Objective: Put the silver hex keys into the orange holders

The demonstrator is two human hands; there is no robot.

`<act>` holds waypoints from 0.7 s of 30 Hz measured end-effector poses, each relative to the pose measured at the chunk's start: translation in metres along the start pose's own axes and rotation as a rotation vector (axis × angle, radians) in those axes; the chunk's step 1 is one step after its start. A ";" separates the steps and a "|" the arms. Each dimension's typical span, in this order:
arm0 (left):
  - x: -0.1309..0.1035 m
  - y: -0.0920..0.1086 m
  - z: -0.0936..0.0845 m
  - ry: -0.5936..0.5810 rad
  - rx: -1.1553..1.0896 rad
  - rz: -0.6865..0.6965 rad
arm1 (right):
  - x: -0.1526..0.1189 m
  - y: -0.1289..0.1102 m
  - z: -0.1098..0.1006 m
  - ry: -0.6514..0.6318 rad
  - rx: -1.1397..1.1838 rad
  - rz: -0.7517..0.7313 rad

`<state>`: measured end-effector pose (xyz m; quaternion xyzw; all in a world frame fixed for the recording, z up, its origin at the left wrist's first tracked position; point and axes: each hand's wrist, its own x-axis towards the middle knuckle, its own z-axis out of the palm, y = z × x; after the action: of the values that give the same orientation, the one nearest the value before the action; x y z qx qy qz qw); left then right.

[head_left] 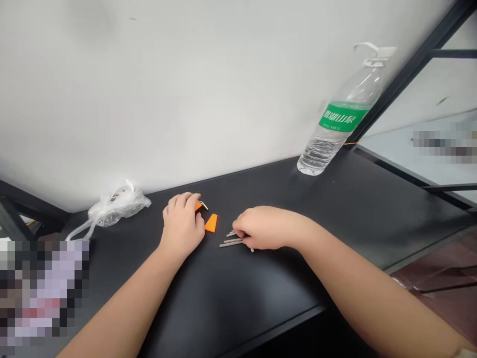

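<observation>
Curling downward, left hand (182,217) covers orange piece (198,205), right hand (263,227) metal rods (231,243); grips unclear.

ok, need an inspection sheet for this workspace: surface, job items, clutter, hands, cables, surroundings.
Surface: black tabletop, smooth, with some glare.
Job items: orange wedge-shaped piece between the hands; second orange piece, partly hidden, with a bent metal rod beside it; several thin metal rods.
Clutter: knotted clear plastic bag, rear left; green-labelled plastic bottle, rear right.
Hands: left hand over the second orange piece; right hand at the thin metal rods, fingers bent. Both grips hidden.
Cables: thin orange strand near the bottle; cannot tell whether it is a cable.
Surroundings: pale wall behind; black frame at right; left edge pixelated, contents unreadable.
</observation>
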<state>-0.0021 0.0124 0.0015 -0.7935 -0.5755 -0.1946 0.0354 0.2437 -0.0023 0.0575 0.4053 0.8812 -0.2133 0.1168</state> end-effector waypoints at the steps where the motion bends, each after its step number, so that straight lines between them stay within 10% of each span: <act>1: -0.001 0.001 -0.002 -0.014 -0.029 0.058 | 0.001 -0.003 0.001 0.012 -0.028 0.000; 11: -0.005 0.001 -0.006 -0.228 -0.142 0.248 | -0.001 -0.013 0.011 0.222 -0.208 0.019; 21: -0.002 0.008 -0.016 -0.301 -0.215 0.107 | -0.001 -0.018 0.010 0.244 -0.262 0.032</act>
<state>0.0003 0.0035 0.0166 -0.8422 -0.5074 -0.1320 -0.1259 0.2311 -0.0184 0.0545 0.4236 0.9025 -0.0441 0.0642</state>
